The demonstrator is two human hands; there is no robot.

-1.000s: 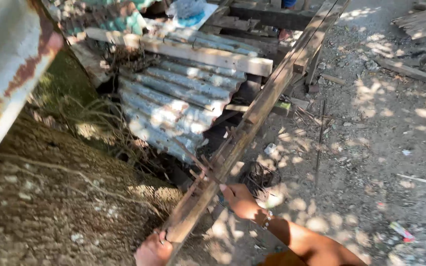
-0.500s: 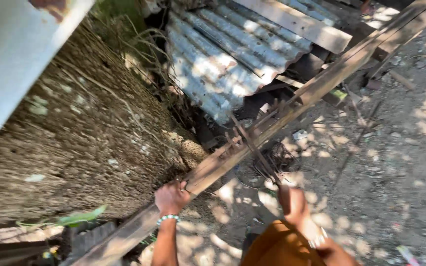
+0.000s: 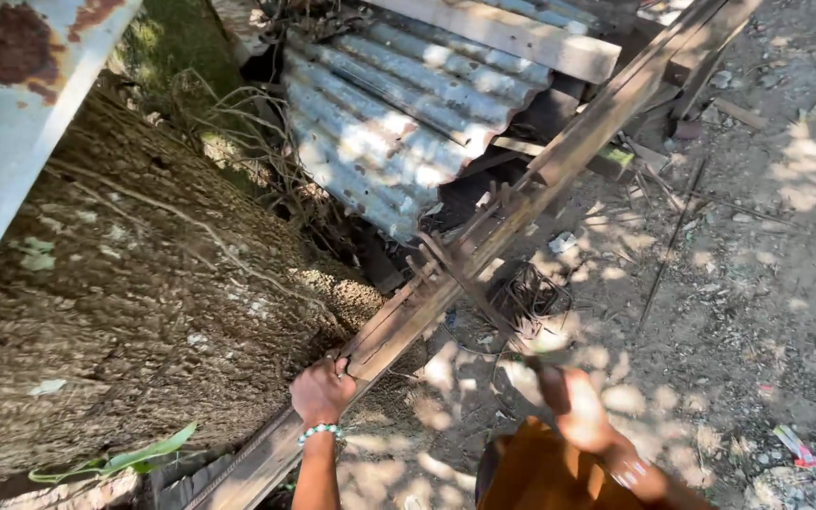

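Left hand (image 3: 321, 392): clenched on the edge of the beam (image 3: 484, 246), fingers (image 3: 337, 364) wrapped over its upper face; beaded band at the wrist.
Right hand (image 3: 578, 408): blurred; appears closed on a thin dark rod (image 3: 469, 283) that runs up to the beam's middle. Grip not sharp enough to confirm.
Beam: long weathered timber, lying diagonally from lower left to upper right, resting over scrap at its far end.
Fittings: bent rusty metal pieces (image 3: 436, 253) stick out of the beam near the rod's tip.
Surroundings: corrugated sheet (image 3: 399, 113) under a plank (image 3: 512, 33) just beyond the beam; trunk (image 3: 125, 302) touching on the left; wire tangle (image 3: 531, 288) on the dirt ground (image 3: 757, 283).
Risk 1: rod may slip off the rusty fittings and jerk toward the left hand, since both sit along the same beam.
Risk 2: splinters or protruding metal could cut bare fingers.
Risk 3: the wire tangle by the feet could snag.
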